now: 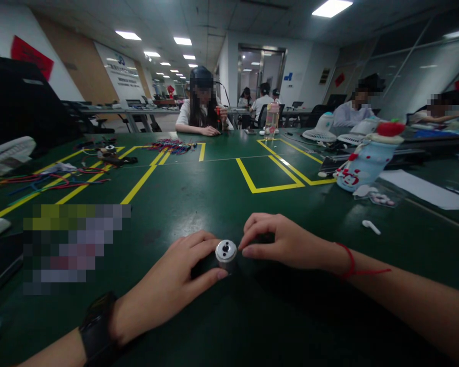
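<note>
A small silver metal cylinder (226, 251) stands upright on the dark green table (191, 199), its round top showing a dark centre and small dark holes. My left hand (183, 262) is wrapped round its left side, fingers behind and thumb in front. Just to the right of the cylinder is my right hand (273, 239), its thumb and forefinger curled close together near the rim. Whether anything tiny sits between those fingertips cannot be made out.
Loose wires (172, 147) and cables (69, 176) lie at the left and back. A blue bottle (365, 160), a white earbud (371, 227) and a paper sheet (428, 188) are at the right. A person (202, 104) sits across the table.
</note>
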### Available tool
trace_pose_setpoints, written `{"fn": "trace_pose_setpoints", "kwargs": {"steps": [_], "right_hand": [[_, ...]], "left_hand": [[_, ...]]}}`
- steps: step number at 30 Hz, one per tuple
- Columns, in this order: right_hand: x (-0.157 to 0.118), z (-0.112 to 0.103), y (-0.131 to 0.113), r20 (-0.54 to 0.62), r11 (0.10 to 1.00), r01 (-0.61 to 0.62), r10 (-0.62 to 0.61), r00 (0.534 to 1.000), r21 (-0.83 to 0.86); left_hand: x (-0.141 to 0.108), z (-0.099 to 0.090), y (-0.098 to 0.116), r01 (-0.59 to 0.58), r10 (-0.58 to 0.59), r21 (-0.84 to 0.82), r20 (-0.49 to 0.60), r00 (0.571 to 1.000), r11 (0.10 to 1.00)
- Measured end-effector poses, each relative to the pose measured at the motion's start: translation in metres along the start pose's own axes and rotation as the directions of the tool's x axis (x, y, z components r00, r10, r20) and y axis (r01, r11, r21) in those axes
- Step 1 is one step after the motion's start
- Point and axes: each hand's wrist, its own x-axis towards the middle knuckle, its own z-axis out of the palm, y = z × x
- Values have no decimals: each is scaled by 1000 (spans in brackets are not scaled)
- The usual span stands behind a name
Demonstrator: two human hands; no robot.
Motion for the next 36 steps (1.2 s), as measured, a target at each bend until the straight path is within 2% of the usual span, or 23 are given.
{"fn": "trace_pose_setpoints", "kwargs": {"steps": [2,4,10,14,16,18,19,22,24,26,29,33,34,36], "right_hand": [[-3,-1,7,91,999,13,-8,996,-52],[-4,1,14,133,993,30,-14,991,-112],[-3,6,18,141,982,61,-35,989,-180],[-3,3,10,135,994,45,-31,990,-97],[-3,-2,10,62,1000,-23,23,998,10],[-2,-11,16,-92,988,-107,117,989,115],[-1,-16,21,-185,979,-140,167,969,148],[-2,-32,46,-419,960,-215,271,867,177],[-2,-40,64,-494,952,-250,305,814,176],[-3,-44,78,-518,947,-266,321,793,179],[-3,-44,86,-511,950,-270,311,802,155],[-6,-37,69,-471,959,-270,278,837,87],[-7,-34,61,-426,965,-258,255,868,52],[-7,-24,46,-234,984,-173,158,959,-44]], "left_hand": [[1,1,-1,1,-1,-1,1,1000,1000],[2,2,-2,3,-3,-1,-3,1000,1000],[2,2,-4,9,-9,-7,7,1000,1000],[-1,-1,0,7,-7,-11,3,1000,1000],[-2,-2,2,4,-4,-21,6,1000,1000],[-2,-1,4,5,-5,-32,11,1000,999],[-2,-1,5,5,-4,-37,13,1000,999],[-1,2,7,9,-8,-41,22,1000,999],[0,4,7,14,-13,-42,30,999,999],[1,5,8,19,-17,-42,38,999,999],[0,6,8,13,-12,-37,28,1000,999],[-2,7,9,14,-14,-33,26,1000,999],[-3,7,8,16,-15,-31,27,1000,999],[-3,7,4,15,-14,-25,25,1000,1000]]}}
